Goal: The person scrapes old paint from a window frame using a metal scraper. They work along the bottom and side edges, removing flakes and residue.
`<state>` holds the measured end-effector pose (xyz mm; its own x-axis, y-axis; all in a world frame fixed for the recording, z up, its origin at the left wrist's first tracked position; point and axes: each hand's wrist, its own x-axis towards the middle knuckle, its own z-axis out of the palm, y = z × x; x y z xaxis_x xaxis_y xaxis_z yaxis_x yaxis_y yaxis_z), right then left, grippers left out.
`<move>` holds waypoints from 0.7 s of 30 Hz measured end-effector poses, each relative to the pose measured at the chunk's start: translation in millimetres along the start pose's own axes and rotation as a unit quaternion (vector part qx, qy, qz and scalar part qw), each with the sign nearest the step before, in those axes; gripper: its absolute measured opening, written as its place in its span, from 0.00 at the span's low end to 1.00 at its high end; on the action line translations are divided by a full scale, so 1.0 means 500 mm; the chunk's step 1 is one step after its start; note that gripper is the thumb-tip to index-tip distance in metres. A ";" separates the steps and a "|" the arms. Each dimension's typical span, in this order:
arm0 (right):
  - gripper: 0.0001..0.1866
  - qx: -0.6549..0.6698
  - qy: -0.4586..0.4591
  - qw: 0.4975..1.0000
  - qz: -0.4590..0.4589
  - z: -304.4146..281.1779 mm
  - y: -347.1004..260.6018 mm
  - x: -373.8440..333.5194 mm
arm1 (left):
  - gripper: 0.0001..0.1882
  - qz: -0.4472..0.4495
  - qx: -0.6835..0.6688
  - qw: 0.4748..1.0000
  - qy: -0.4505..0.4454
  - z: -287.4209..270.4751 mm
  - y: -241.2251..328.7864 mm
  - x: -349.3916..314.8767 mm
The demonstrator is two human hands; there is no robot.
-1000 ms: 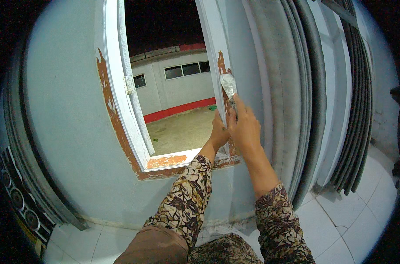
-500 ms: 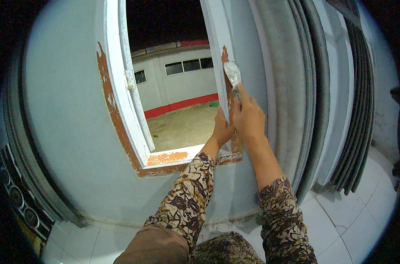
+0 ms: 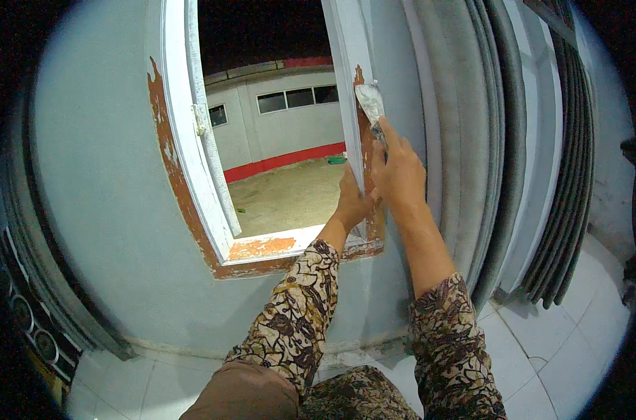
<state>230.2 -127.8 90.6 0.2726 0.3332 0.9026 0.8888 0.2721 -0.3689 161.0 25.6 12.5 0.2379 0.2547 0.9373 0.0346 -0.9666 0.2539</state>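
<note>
A white window frame point(image 3: 176, 133) stands in front of me, its outer trim scraped to brown along the left, bottom and right sides. My right hand point(image 3: 402, 175) is closed round the handle of a putty knife point(image 3: 371, 102). Its broad, whitish blade points up and lies against the right trim, just below the top of the brown bare strip point(image 3: 364, 133). Lower on that same side, my left hand point(image 3: 353, 201) grips the frame's edge, its fingers partly hidden. Orange-brown patches show on the sill point(image 3: 262, 247) through white paint.
Grey corrugated sheets point(image 3: 458, 140) stand upright close to my right arm, with more dark ones point(image 3: 563, 210) beyond. At the left are other upright sheets point(image 3: 45, 231) and a dark panel with round shapes point(image 3: 46, 345). White floor tiles point(image 3: 542, 350) lie below the grey-blue wall point(image 3: 101, 140).
The putty knife's blade has slid a little way up the right trim, with my right hand following. My left hand stays at the frame. The view has shifted slightly.
</note>
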 end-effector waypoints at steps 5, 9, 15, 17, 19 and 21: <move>0.24 -0.024 -0.021 0.999 0.015 -0.007 -0.003 -0.015 | 0.41 0.022 -0.036 0.999 0.003 0.006 -0.015 0.002; 0.24 -0.028 -0.009 0.999 0.012 -0.004 -0.014 0.039 | 0.47 -0.065 -0.140 0.986 -0.057 0.003 -0.015 -0.002; 0.23 -0.028 0.002 1.000 -0.001 -0.021 -0.014 0.049 | 0.56 -0.110 -0.029 0.993 -0.041 0.005 -0.023 -0.010; 0.22 -0.034 -0.014 0.999 0.003 -0.031 -0.009 0.014 | 0.57 -0.129 -0.019 0.990 -0.051 0.008 -0.029 -0.011; 0.22 -0.051 -0.055 0.997 0.033 -0.038 -0.006 -0.010 | 0.58 -0.124 0.001 0.991 -0.056 0.011 -0.035 -0.012; 0.22 -0.046 -0.029 0.998 0.005 -0.039 -0.008 -0.009 | 0.58 -0.104 0.013 0.993 -0.053 0.014 -0.038 -0.013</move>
<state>232.7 -147.9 92.1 0.2620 0.3876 0.8838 0.9173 0.1847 -0.3529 165.3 42.3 -0.2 0.3237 0.4463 0.8343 0.1188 -0.8939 0.4321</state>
